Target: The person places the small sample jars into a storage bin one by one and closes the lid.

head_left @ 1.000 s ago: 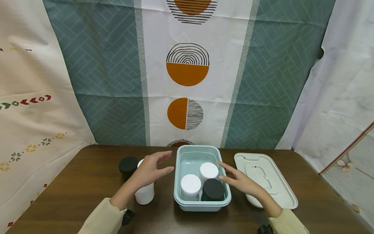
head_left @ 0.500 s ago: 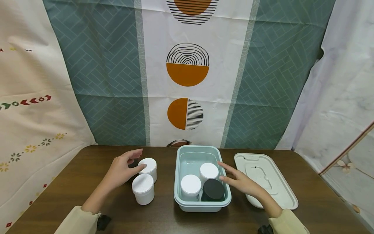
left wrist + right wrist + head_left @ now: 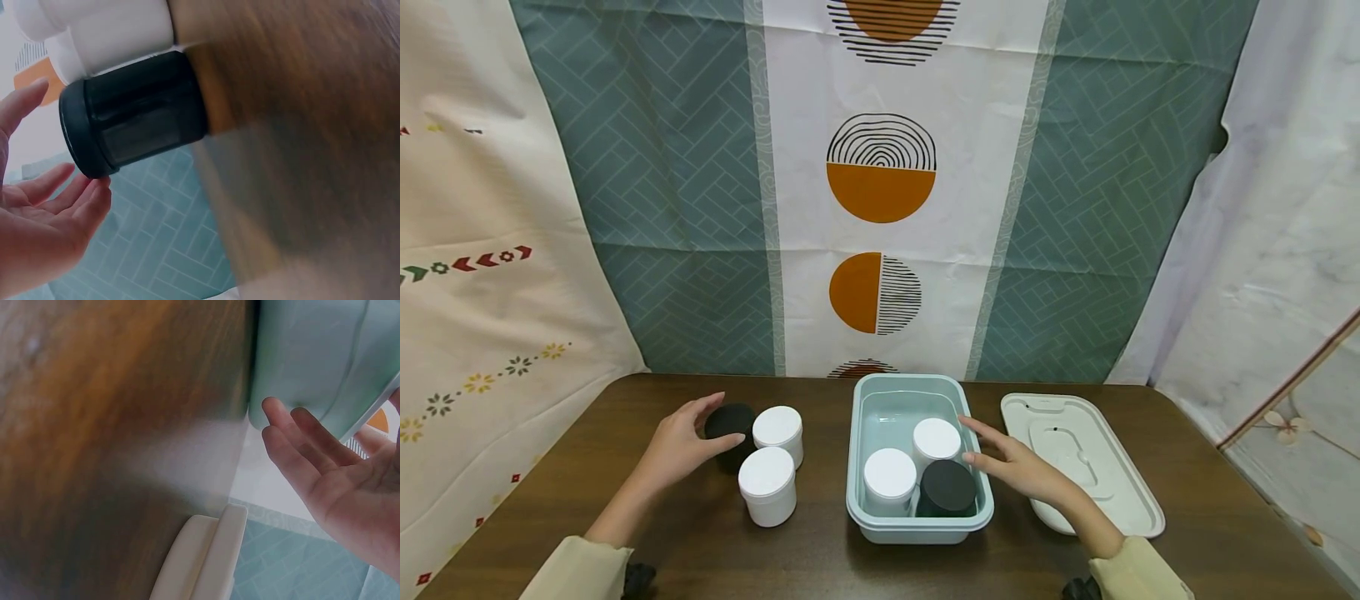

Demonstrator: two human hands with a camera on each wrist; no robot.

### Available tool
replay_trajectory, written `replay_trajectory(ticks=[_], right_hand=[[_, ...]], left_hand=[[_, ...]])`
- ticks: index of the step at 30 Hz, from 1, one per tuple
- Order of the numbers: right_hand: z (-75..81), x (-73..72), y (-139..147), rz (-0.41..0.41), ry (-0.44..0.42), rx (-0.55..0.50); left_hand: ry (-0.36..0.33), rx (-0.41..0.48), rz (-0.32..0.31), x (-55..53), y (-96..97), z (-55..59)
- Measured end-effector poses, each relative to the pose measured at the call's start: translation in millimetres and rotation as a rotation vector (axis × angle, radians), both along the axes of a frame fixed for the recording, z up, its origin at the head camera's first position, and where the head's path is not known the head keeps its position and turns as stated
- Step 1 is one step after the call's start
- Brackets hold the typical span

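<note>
My left hand (image 3: 675, 447) is spread around the lid of a black jar (image 3: 730, 427) on the table. In the left wrist view the fingers are at one side of the black jar (image 3: 134, 115), while the thumb (image 3: 22, 106) stands apart from it. Two white jars, one behind (image 3: 778, 428) and one in front (image 3: 768, 486), stand just right of it. My right hand (image 3: 1026, 467) is at the right rim of a pale blue bin (image 3: 917, 533), its fingers fairly straight. Two white jars (image 3: 890, 477) and a black jar (image 3: 948, 487) stand inside the bin's near part.
A whitish lid (image 3: 1105, 475) lies flat on the brown table (image 3: 685, 542), right of the bin and partly behind my right forearm. Patterned cloth (image 3: 700, 208) hangs along the table's back edge.
My left hand has moved left from beside the bin, past the white jars, to the black jar. My right hand has stayed at the bin's rim.
</note>
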State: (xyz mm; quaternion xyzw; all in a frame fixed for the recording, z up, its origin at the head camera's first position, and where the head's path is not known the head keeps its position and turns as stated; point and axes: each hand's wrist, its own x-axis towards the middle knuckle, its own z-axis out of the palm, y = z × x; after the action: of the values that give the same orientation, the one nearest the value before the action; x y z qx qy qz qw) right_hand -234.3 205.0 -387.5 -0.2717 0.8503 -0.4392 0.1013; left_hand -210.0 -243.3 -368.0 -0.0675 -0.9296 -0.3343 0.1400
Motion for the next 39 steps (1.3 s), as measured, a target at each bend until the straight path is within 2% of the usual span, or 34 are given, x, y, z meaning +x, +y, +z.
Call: replay_trajectory(ticks=[13,19,24,31,39], right_hand=[[-0.7,-0.7,-1,-0.006,0.004,0.010],[-0.8,-0.9,-1,-0.004,0.010,0.009],[-0.7,-0.8,-1,-0.003,0.001,0.007],[0.0,-0.4,-1,-0.008,-0.005,0.005],[0.5,-1.0,0,-0.006,0.003,0.004]], left_hand=[[-0.105,-0.040,0.022,-7.6,-6.2,-11.8],[-0.111,-0.026,0.032,-7.6,-6.5,-12.7],[-0.071,-0.033,0.061,-5.6,-7.8,-8.0],[-0.001,-0.015,0.119,-0.5,-9.3,12.4],[0.156,0.057,0.168,1.7,-5.5,28.1]])
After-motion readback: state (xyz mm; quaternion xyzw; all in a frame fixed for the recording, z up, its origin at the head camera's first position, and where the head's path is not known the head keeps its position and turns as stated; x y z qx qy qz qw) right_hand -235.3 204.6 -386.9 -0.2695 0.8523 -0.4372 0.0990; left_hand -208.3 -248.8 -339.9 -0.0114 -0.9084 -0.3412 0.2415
